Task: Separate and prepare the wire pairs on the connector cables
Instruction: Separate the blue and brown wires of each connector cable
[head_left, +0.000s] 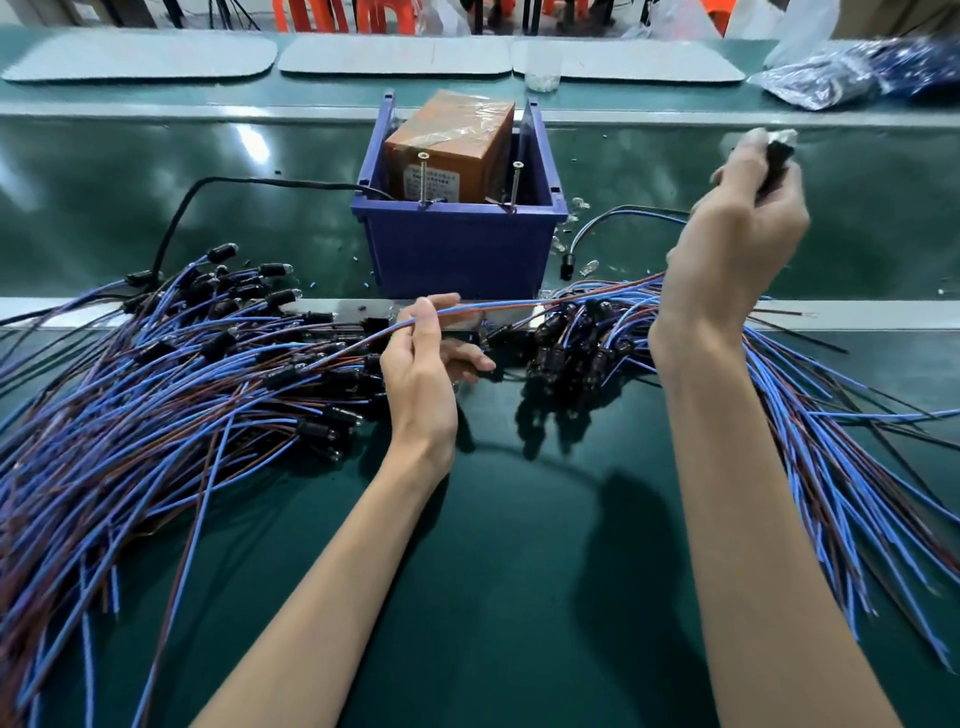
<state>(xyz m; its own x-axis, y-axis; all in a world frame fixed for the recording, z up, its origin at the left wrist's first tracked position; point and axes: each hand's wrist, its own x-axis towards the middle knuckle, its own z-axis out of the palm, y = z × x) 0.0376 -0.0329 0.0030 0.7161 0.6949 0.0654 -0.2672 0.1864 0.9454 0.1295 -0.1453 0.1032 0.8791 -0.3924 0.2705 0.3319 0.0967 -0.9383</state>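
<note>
One connector cable with a blue and brown wire pair (524, 304) is stretched between my hands above the green mat. My left hand (423, 358) pinches the pair between thumb and forefinger near the middle. My right hand (743, 228) is raised at the right and grips the cable's black connector (776, 156) with its clear bulb tip. A large pile of cables (171, 395) with black connectors lies at the left. A second pile of cables (810, 431) fans out under my right forearm.
A blue plastic bin (460, 239) holding an orange box and two upright screws stands just behind my hands. A black cord (176, 218) runs left from it. Plastic bags (841, 73) lie at the back right; grey mats (140, 54) line the far edge.
</note>
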